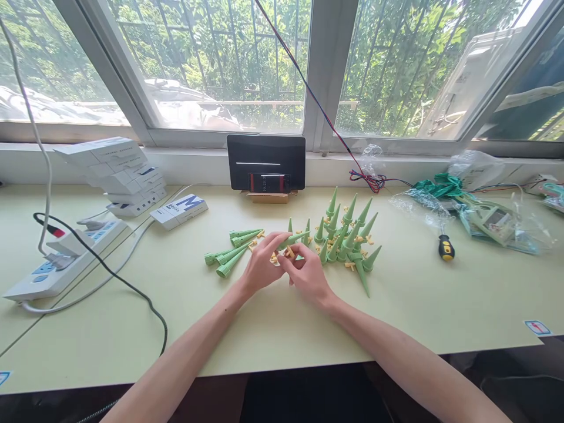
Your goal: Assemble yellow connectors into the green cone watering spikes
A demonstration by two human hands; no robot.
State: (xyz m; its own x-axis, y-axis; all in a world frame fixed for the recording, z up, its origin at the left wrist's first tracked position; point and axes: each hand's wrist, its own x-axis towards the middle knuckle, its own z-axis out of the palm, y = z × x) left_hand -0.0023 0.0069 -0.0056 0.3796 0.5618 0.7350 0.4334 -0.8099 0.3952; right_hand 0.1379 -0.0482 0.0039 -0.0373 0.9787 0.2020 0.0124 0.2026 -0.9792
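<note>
Near the middle of the table my two hands meet. My left hand (263, 265) is closed around a green plastic cone spike (294, 239), whose pointed end sticks out to the right. Between the fingertips of my right hand (309, 275) is a small yellow T-shaped plastic piece (289, 252), close beside the cone's wide end, which the fingers partly hide. Several hollow green cones (232, 257) lie on their sides left of my left hand. To the right, many green cones (349, 239) stand point up in a cluster, with small yellow pieces (349, 266) at their bases.
A tablet (266, 153) with a phone (269, 183) before it stands at the back. White boxes (132, 173) and a power strip (66, 258) are at left, with a black cable (132, 288). A screwdriver (446, 248) and plastic bags (497, 220) lie at right.
</note>
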